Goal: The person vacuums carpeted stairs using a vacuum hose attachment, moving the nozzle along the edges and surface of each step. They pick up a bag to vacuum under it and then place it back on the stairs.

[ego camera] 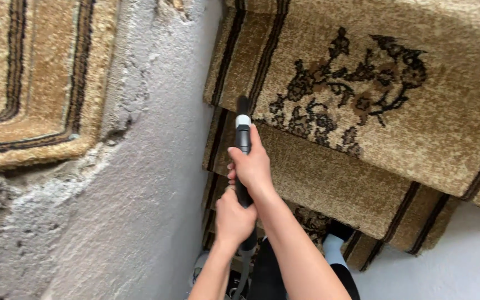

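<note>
Both my hands grip the black vacuum wand (243, 161): left hand (233, 218) clenched low on it, right hand (252, 165) clenched just above. Beyond my fingers (232, 166) its tip meets the brown patterned stair carpet (362, 111); rough grey wall (156, 166) lies left of them.

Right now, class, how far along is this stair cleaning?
Done: cannot be judged, since no step looks visibly cleaner. In hand: both hands, right hand above left hand, grip the black vacuum wand, aimed at the patterned stair carpet. Left: the lower carpeted steps.
</note>
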